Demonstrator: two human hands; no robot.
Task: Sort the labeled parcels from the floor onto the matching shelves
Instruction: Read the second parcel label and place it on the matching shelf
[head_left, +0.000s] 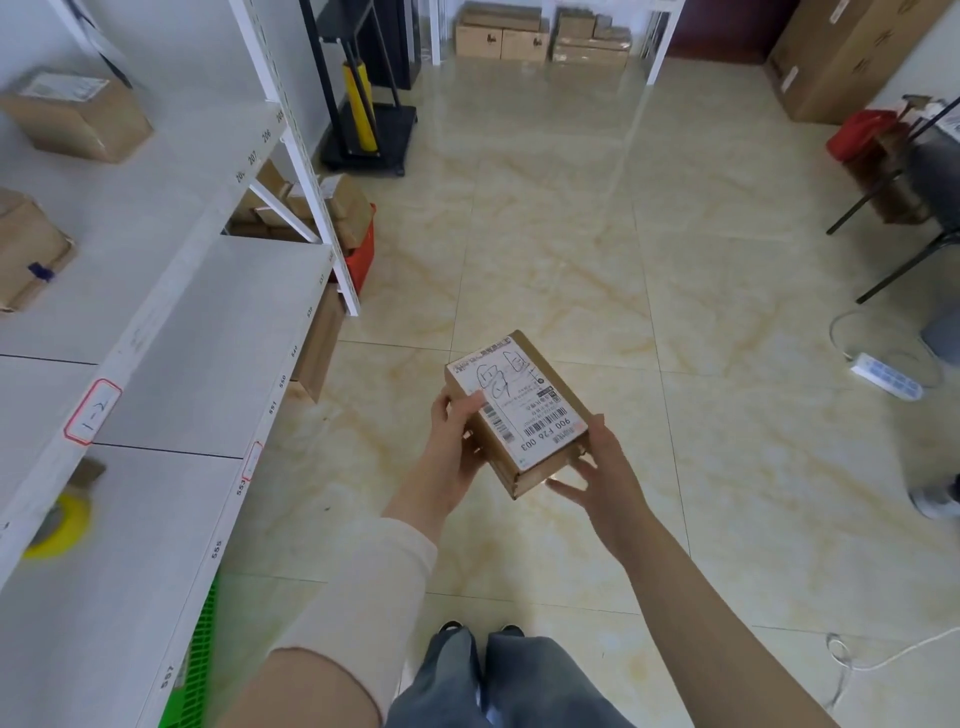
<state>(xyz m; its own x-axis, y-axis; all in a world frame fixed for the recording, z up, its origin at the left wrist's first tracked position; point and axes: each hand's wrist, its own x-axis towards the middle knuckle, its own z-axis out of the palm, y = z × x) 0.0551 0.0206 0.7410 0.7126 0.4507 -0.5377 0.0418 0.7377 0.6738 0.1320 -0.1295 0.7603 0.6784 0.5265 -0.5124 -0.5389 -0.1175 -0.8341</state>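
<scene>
A small brown cardboard parcel (540, 467) with a white shipping label (519, 405), handwriting and a barcode on top, is held in front of me above the tiled floor. My left hand (454, 441) grips its left side, thumb on the label. My right hand (597, 467) supports its right end from below, fingers spread. To my left stands a white shelf rack (182, 322) with a handwritten tag "1-2" (92, 410) on the upper board's edge and printed numbers along the lower edge.
Two brown boxes (78, 117) sit on the upper shelf. A yellow tape roll (57, 525) lies on the lower shelf. An orange crate of parcels (358, 244) and a green crate (192, 654) stand under the rack. A power strip (885, 376), cables and chair legs are right.
</scene>
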